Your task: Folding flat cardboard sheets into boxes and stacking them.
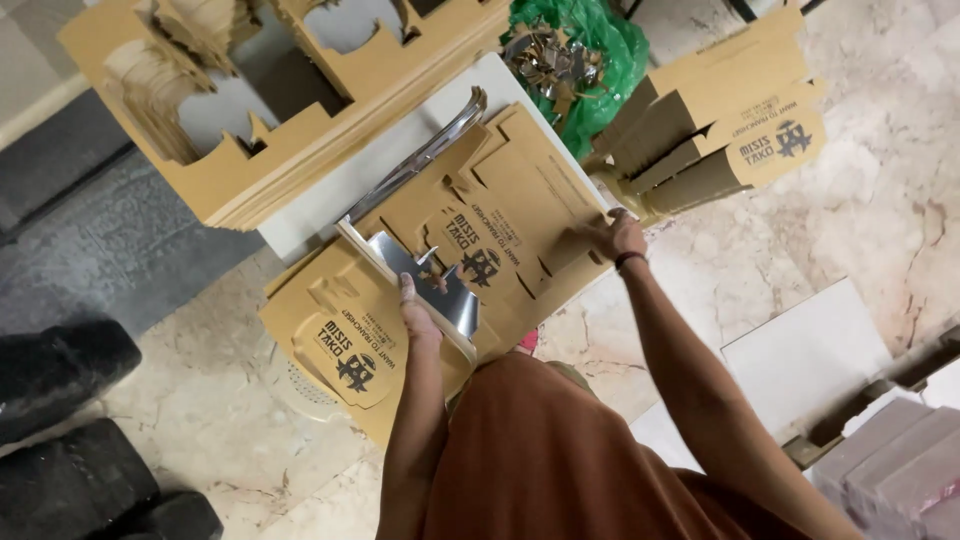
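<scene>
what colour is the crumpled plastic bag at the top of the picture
The crumpled plastic bag is bright green, with shiny silver scraps inside; the head view shows it best.

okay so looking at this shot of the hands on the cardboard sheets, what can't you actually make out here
Head view only:
- Left hand fingers: hidden under the silver-backed sheet.
- Right hand fingertips: tucked behind the flat box blank.
- Green bag contents: a shiny tangle, too jumbled to identify.
- Cardboard stack: cut off by the top edge.
</scene>
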